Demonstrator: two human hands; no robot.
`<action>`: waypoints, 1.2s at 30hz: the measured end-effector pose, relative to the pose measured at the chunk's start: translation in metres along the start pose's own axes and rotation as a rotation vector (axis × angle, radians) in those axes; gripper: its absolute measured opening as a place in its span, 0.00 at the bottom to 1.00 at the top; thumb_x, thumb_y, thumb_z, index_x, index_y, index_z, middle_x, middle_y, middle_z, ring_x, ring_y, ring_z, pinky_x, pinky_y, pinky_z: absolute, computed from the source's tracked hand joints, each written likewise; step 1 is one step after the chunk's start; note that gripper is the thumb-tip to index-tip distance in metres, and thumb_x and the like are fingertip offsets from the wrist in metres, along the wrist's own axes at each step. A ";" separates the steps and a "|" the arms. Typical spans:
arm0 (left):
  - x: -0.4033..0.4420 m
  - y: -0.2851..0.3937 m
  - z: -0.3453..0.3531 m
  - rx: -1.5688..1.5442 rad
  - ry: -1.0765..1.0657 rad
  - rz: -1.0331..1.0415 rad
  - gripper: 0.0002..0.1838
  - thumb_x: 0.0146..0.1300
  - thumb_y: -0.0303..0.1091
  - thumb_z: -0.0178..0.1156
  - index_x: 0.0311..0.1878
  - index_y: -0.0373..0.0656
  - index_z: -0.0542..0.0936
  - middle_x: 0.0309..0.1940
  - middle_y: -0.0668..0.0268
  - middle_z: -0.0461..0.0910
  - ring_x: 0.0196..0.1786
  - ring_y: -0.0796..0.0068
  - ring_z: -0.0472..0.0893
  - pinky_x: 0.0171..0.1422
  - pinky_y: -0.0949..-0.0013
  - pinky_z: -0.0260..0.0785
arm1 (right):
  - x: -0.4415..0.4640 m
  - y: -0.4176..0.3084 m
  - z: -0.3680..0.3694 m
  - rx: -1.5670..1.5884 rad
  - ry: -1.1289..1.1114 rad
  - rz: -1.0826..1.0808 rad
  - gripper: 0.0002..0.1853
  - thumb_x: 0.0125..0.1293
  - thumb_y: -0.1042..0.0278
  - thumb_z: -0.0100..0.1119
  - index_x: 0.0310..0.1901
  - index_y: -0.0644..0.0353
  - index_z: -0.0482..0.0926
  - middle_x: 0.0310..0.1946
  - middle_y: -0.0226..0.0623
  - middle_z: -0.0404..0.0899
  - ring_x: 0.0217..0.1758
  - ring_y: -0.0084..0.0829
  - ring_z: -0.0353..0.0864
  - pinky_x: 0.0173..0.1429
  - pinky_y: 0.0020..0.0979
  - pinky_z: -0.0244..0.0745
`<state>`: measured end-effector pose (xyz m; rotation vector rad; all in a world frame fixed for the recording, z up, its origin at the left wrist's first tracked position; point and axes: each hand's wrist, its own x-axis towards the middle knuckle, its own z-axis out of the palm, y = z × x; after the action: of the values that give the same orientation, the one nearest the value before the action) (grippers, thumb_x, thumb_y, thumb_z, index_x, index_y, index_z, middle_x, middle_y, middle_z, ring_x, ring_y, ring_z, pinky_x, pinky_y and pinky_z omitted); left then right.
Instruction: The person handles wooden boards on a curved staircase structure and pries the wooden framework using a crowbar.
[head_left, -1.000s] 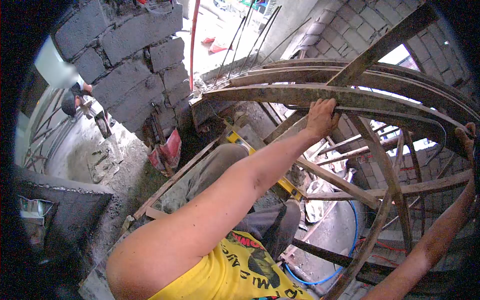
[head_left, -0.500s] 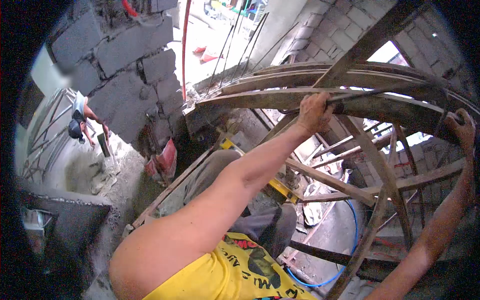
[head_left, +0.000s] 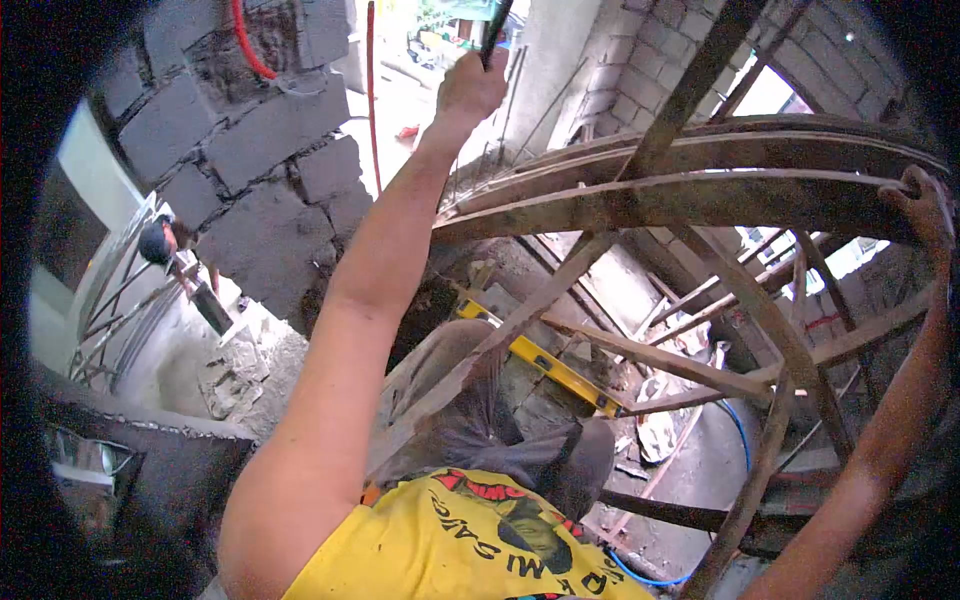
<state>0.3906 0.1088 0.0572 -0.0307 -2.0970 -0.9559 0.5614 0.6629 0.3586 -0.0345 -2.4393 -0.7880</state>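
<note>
My left hand (head_left: 470,95) is raised at the top of the view, in front of the bright opening. It is closed around the dark handle of a hammer (head_left: 494,38), whose head is out of frame. At the far right my right hand (head_left: 918,205) rests against the end of a curved wooden beam (head_left: 700,203). Its fingers are curled in a pinch, and what lies between them is too small to make out. More curved boards (head_left: 760,152) run behind this beam, and slanting wooden braces (head_left: 760,290) cross beneath it.
A yellow spirit level (head_left: 565,373) lies below, near my knees. A blue hose (head_left: 738,430) curves over the floor. On the left a block wall (head_left: 260,150) rises, with another person (head_left: 160,243) bending beyond it. A red tube (head_left: 243,40) hangs at the top.
My left hand has swung up and left, lifting the hammer off the beam. My right hand stays at the beam's end. The view has shifted slightly.
</note>
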 end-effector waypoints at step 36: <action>-0.042 -0.257 0.374 -0.390 -0.965 -0.760 0.03 0.45 0.28 0.60 0.24 0.40 0.78 0.20 0.58 0.76 0.20 0.60 0.76 0.21 0.54 0.64 | -0.014 -0.062 -0.056 -0.162 -0.118 0.076 0.39 0.43 0.27 0.72 0.46 0.55 0.85 0.44 0.44 0.84 0.53 0.47 0.78 0.62 0.45 0.68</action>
<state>0.0853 0.1769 -0.2745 0.1441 -2.7999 -2.1193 0.5899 0.5835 0.3554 -0.2398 -2.4612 -0.9718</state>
